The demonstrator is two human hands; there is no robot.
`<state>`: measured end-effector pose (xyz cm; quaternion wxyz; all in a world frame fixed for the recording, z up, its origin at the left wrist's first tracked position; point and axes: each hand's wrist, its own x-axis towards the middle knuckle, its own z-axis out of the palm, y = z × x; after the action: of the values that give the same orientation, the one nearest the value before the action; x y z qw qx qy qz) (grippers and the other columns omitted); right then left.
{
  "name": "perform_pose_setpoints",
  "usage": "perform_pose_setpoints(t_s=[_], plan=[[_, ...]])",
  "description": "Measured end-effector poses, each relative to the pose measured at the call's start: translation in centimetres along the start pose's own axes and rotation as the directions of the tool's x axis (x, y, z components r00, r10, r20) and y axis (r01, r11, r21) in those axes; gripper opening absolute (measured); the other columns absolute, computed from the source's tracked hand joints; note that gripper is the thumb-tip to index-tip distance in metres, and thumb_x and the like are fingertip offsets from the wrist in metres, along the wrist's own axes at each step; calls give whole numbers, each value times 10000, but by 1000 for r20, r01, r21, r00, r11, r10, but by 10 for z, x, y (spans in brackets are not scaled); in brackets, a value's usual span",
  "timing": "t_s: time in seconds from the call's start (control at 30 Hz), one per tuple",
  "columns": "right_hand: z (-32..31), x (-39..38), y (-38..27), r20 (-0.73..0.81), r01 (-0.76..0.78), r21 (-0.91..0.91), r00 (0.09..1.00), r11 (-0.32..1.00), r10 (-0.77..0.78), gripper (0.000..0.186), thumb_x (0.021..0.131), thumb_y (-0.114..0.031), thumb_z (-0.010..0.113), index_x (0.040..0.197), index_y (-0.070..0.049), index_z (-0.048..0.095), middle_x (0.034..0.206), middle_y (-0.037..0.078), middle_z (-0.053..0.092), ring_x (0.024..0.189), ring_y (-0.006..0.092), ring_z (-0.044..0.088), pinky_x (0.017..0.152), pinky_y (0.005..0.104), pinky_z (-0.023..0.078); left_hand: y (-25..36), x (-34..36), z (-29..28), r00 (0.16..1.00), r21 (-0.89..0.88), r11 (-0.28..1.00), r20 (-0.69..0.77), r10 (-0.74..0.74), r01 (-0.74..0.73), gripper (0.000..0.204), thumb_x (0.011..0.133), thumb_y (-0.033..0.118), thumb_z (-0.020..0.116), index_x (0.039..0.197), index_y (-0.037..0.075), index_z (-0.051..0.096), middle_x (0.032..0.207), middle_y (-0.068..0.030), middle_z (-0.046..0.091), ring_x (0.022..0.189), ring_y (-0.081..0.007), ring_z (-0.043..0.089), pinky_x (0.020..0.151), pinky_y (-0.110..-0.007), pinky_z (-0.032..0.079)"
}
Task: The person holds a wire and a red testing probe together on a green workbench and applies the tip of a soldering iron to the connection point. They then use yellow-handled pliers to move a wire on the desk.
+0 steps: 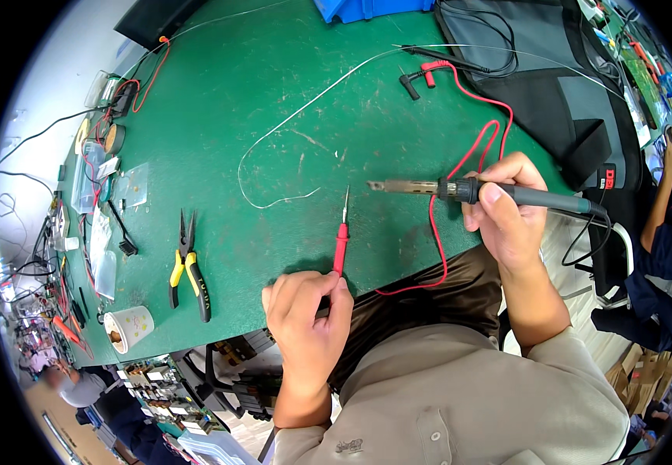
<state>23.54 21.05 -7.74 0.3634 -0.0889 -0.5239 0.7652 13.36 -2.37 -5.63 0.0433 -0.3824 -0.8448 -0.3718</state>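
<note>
My left hand (305, 314) is closed at the table's front edge, gripping the lower end of a red test probe (341, 246) whose metal tip points away from me. In my right hand (510, 213) is a soldering iron (460, 191), held level with its tip toward the left, a little right of the probe's tip; the two are apart. A red cable (437, 232) loops across the table beneath the iron. Thin solder wire (252, 147) curves over the green tabletop, its loose end lying left of the probe tip.
Yellow-and-black needle-nose pliers (188, 263) lie to the left, near a paper cup (128, 328). Black and red probe plugs (421, 76) and a grey-black bag (553, 101) are at the far right. A blue bin (371, 9) stands at the back. Other people sit on both sides.
</note>
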Motion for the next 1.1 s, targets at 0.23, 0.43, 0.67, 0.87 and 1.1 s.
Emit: perform_pose_setpoints(t_s=[0.23, 0.43, 0.67, 0.87, 1.1], plan=[[7, 0, -3, 63, -109, -156, 991, 982, 120, 109, 867, 40, 650, 905, 4, 554, 719, 72, 637, 577, 70, 583, 489, 201, 436, -7, -7, 3, 998, 30, 998, -6, 56, -56, 233, 680, -17, 711, 884, 85, 667, 804, -30, 636, 713, -217, 580, 662, -335, 361], [13, 2, -5, 54, -165, -252, 981, 954, 184, 122, 859, 11, 691, 875, -3, 571, 699, 49, 644, 563, 47, 577, 471, 188, 410, -2, -7, 2, 1000, 10, 1000, 21, -14, 14, 289, 682, -15, 722, 947, 97, 692, 828, -19, 636, 720, -197, 579, 686, -324, 363], [13, 3, -6, 62, -170, -271, 979, 948, 193, 131, 859, -8, 705, 865, -4, 574, 687, 47, 645, 556, 42, 576, 465, 184, 409, -3, -6, 4, 999, 27, 999, 10, 42, -42, 300, 674, -20, 736, 949, 95, 704, 825, -7, 617, 714, -191, 560, 677, -325, 350], [14, 3, -8, 44, -185, -281, 978, 942, 206, 130, 860, -12, 705, 866, -3, 575, 691, 54, 648, 554, 44, 578, 464, 183, 419, -2, -6, 4, 999, 30, 999, 7, 41, -42, 300, 668, -23, 740, 941, 96, 706, 821, -5, 606, 704, -190, 550, 669, -326, 343], [10, 2, -3, 12, -143, -211, 989, 967, 149, 114, 863, 9, 682, 881, 4, 570, 696, 62, 645, 551, 57, 580, 464, 185, 425, -2, -6, 4, 999, 32, 999, 9, 34, -34, 295, 667, -26, 738, 935, 94, 704, 820, -7, 606, 703, -191, 550, 670, -326, 343]])
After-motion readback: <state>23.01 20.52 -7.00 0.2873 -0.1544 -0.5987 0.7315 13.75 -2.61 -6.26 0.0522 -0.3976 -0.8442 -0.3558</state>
